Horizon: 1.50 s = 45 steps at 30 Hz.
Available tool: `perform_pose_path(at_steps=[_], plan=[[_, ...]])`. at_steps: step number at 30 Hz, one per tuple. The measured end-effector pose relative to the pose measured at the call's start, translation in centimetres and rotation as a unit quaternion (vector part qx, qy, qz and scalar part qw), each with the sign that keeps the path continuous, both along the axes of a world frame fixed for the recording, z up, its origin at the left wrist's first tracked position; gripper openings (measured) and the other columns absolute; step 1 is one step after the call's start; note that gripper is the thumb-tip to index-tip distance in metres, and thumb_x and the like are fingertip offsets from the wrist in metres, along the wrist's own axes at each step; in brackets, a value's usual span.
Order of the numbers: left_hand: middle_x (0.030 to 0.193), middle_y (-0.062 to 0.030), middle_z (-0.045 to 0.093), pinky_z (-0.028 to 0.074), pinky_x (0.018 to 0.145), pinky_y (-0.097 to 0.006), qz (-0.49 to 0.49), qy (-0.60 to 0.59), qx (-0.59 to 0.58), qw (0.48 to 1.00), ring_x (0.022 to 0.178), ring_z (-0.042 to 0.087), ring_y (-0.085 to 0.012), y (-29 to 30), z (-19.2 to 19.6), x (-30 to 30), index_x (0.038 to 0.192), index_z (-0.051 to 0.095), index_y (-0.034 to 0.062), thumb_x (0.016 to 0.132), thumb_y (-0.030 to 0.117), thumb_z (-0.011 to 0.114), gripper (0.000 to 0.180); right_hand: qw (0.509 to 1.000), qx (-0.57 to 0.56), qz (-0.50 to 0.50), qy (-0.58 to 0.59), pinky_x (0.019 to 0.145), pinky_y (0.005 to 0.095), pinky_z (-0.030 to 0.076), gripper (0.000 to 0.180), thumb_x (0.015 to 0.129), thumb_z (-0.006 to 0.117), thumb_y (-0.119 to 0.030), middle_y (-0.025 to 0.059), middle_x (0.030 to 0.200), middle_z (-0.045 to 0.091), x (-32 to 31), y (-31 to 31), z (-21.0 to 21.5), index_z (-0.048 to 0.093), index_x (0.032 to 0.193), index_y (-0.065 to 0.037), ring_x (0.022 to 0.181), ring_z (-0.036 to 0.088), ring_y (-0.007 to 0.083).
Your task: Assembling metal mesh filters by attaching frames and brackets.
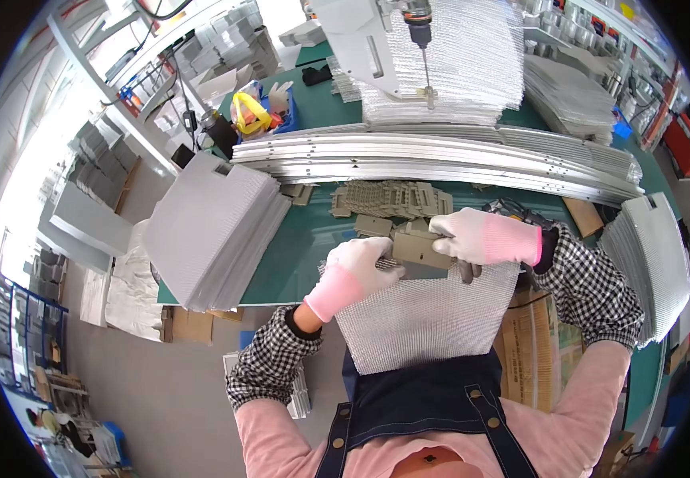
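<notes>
Right hand point(472, 239) pinching a tan plate point(420, 249) at the ribbed sheet's point(428, 327) far edge, left hand point(358, 269) curled beside it, hold unclear; a loosened pinch could drop the plate.

Gloved left hand point(358, 271) and right hand point(476, 239) near each other, both partly curled.

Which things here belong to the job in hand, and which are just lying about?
In the job:
flat tan part, in the right hand; left hand close by
ribbed silver sheet below the hands
probably the pile of tan pieces

Apparently just lying about:
blue bin
yellow loop
red item, far right
</notes>
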<state>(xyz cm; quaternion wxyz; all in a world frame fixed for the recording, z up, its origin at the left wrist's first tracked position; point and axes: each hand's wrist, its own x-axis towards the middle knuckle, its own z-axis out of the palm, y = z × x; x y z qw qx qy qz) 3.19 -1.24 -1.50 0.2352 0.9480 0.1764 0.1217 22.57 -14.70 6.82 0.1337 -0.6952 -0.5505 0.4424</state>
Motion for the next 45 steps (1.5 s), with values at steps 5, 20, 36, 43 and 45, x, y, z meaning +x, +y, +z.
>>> perform_pose_path(at_steps=[5,20,36,43,45], plan=[[0.074,-0.0119,0.067,0.052,0.065,-0.036,0.023,0.012,-0.002,1.000,0.070,0.067,-0.0273,-0.4,0.8,0.0,0.085,0.067,0.0033,0.072,0.037,0.083,0.040,0.999,-0.006,0.026,-0.029,0.053,0.0317,0.055,0.022,0.100,0.048,-0.018,0.0139,0.074,0.067,0.1,0.3,0.6,0.054,0.103,0.003,0.061,0.071,0.0213],[0.083,-0.0090,0.070,0.052,0.068,-0.029,-0.008,-0.134,-0.163,0.978,0.074,0.068,-0.0196,2.1,-1.6,-0.4,0.104,0.066,0.0049,0.086,0.004,0.069,0.019,0.970,0.178,0.079,-0.148,0.087,0.0403,0.051,0.052,0.086,0.063,-0.020,0.0201,0.112,0.068,3.5,0.2,-6.4,0.057,0.136,-0.008,0.099,0.067,0.0332],[0.076,-0.0139,0.070,0.056,0.070,-0.038,-0.164,0.208,-0.087,0.960,0.072,0.068,-0.0316,1.1,2.8,5.5,0.089,0.072,0.0040,0.072,0.037,0.072,0.037,0.975,0.134,0.055,-0.166,0.074,0.0419,0.050,0.028,0.086,0.068,-0.029,0.0175,0.084,0.066,0.9,-0.9,-3.7,0.063,0.094,-0.002,0.083,0.066,0.0340],[0.097,-0.0166,0.071,0.054,0.082,-0.042,-0.199,0.332,0.028,0.922,0.092,0.069,-0.0326,-0.6,4.5,6.5,0.111,0.064,0.0039,0.074,0.033,0.074,0.048,0.978,0.135,0.056,-0.149,0.074,0.0408,0.050,0.026,0.087,0.067,-0.027,0.0179,0.085,0.067,2.1,-1.7,-4.5,0.064,0.093,-0.001,0.082,0.066,0.0334],[0.097,-0.0158,0.071,0.054,0.082,-0.043,-0.152,0.266,0.104,0.946,0.095,0.068,-0.0339,-0.1,3.5,6.5,0.116,0.061,0.0066,0.074,0.035,0.076,0.053,0.980,0.149,0.003,-0.130,0.073,0.0403,0.049,0.026,0.087,0.067,-0.026,0.0176,0.083,0.066,3.1,-1.4,-5.2,0.064,0.094,-0.001,0.080,0.066,0.0327]])
